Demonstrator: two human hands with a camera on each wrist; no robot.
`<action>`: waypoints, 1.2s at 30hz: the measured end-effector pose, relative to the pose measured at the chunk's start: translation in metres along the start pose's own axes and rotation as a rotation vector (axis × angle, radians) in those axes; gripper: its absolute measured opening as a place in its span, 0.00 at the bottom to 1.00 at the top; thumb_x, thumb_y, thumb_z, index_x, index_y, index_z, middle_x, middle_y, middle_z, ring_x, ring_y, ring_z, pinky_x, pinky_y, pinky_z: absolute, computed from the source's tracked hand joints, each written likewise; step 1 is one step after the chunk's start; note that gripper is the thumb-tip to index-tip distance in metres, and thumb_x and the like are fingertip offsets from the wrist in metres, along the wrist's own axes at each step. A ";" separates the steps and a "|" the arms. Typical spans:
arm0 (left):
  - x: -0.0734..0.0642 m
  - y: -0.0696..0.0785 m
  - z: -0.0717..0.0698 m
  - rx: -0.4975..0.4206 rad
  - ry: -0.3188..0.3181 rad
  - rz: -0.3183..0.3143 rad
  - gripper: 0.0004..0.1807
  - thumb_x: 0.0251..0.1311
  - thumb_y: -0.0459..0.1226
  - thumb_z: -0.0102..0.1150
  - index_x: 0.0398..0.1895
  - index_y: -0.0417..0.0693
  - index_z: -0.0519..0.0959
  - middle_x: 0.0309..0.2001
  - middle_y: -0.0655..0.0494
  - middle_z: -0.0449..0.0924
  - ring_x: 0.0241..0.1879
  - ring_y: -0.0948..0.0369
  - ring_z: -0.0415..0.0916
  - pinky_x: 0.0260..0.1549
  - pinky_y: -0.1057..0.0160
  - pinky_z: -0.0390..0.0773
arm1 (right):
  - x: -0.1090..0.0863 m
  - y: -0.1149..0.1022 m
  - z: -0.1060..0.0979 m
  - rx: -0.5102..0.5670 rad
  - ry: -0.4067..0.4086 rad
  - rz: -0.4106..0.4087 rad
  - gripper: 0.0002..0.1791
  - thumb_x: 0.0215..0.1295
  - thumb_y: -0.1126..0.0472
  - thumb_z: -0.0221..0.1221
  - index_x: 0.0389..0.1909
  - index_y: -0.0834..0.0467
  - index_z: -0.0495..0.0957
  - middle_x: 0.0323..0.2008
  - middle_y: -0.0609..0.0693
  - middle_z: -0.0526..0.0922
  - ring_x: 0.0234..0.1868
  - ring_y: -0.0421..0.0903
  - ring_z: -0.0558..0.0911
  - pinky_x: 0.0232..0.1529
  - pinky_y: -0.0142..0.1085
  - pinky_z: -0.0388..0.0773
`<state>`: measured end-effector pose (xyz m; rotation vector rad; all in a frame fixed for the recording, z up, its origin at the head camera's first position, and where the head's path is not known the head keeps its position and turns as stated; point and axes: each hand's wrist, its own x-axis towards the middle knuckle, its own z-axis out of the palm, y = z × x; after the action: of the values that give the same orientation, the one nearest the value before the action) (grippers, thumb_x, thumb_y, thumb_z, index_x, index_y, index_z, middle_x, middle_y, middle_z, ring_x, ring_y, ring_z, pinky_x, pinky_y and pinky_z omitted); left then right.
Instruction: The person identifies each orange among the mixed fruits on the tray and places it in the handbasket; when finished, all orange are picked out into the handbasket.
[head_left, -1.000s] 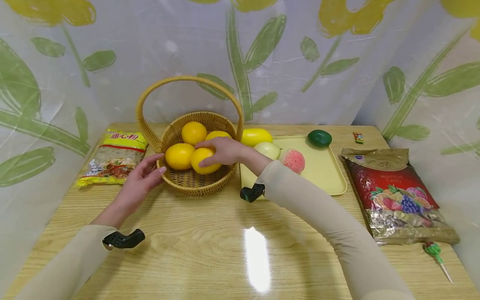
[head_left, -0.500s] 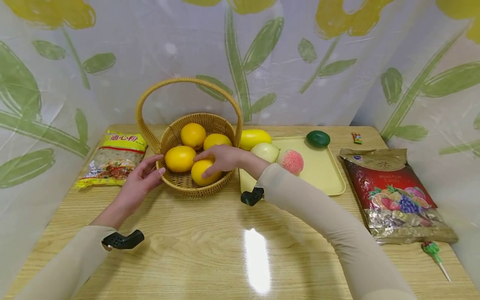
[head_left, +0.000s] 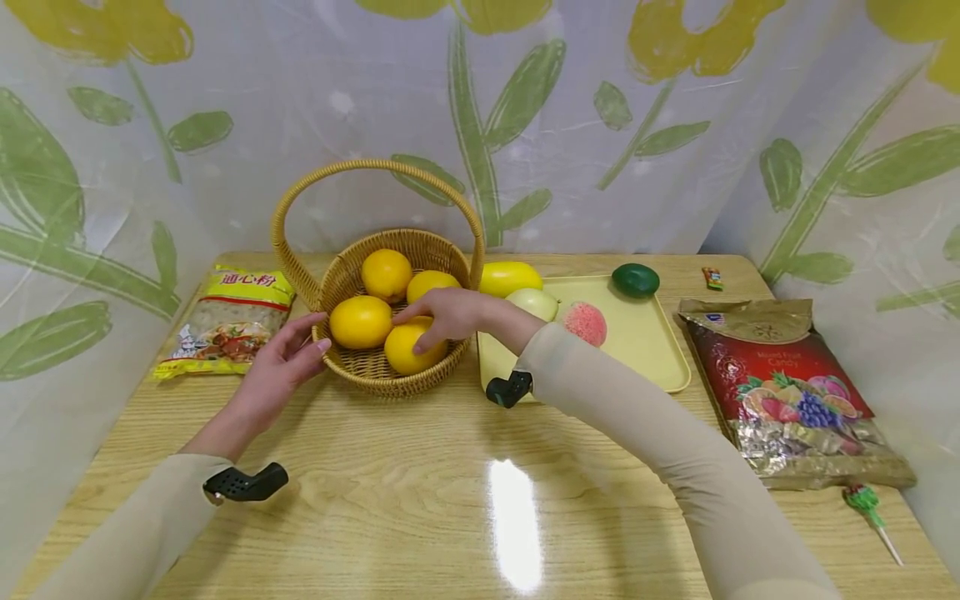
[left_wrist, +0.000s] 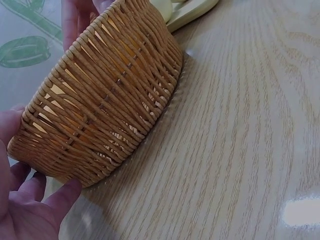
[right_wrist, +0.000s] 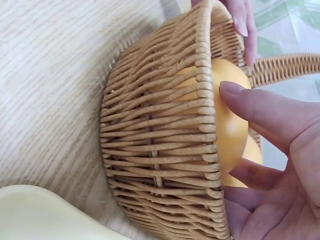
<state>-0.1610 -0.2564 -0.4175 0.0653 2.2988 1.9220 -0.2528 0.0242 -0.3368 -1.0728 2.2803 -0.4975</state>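
A wicker basket (head_left: 393, 385) with a tall hoop handle stands at the back left of the table in the head view. My left hand (head_left: 281, 358) holds its left side at the rim, with fingertips (left_wrist: 67, 195) against the outer weave in the left wrist view. Inside the basket, my right hand (head_left: 453, 315) grips the front orange (head_left: 408, 348), thumb on the near side and fingers behind. Close beside it lies another orange (head_left: 360, 322), with a third orange (head_left: 386, 275) farther back. A yellow fruit (head_left: 431, 282) behind my right hand is partly covered.
Right of the basket, a pale yellow tray (head_left: 637, 354) bears a pear (head_left: 534, 302), a peach (head_left: 585, 323) and a dark green fruit (head_left: 635, 281). A long yellow fruit (head_left: 512, 278) lies near. Around are a pasta bag (head_left: 232, 321), candy bag (head_left: 780, 392), lollipop (head_left: 866, 504) and small wrapped candy (head_left: 712, 278).
My right hand and the front orange have moved slightly lower and toward the basket's front. The left hand keeps its place on the basket, and the view has tilted a little.
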 end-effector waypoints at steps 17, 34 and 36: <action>0.000 0.002 0.002 -0.001 -0.002 -0.006 0.35 0.71 0.45 0.53 0.76 0.48 0.54 0.76 0.40 0.46 0.72 0.50 0.53 0.52 0.71 0.76 | -0.028 0.005 -0.003 0.036 0.083 -0.008 0.30 0.67 0.53 0.62 0.70 0.48 0.69 0.65 0.48 0.73 0.52 0.46 0.72 0.54 0.36 0.69; 0.000 0.003 0.001 0.006 -0.003 -0.012 0.35 0.71 0.45 0.53 0.76 0.49 0.54 0.76 0.41 0.46 0.71 0.50 0.54 0.52 0.71 0.76 | -0.103 0.032 0.023 0.561 0.377 -0.010 0.33 0.66 0.54 0.63 0.71 0.52 0.66 0.70 0.49 0.67 0.66 0.49 0.71 0.61 0.37 0.74; 0.000 0.003 0.001 0.005 -0.004 -0.014 0.35 0.71 0.45 0.53 0.76 0.49 0.54 0.76 0.41 0.45 0.72 0.50 0.53 0.52 0.71 0.76 | -0.115 0.038 0.029 0.628 0.422 0.017 0.34 0.66 0.53 0.64 0.71 0.51 0.66 0.69 0.46 0.68 0.66 0.47 0.71 0.61 0.37 0.73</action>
<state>-0.1606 -0.2550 -0.4146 0.0532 2.2955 1.9084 -0.1969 0.1357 -0.3412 -0.6676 2.2109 -1.4279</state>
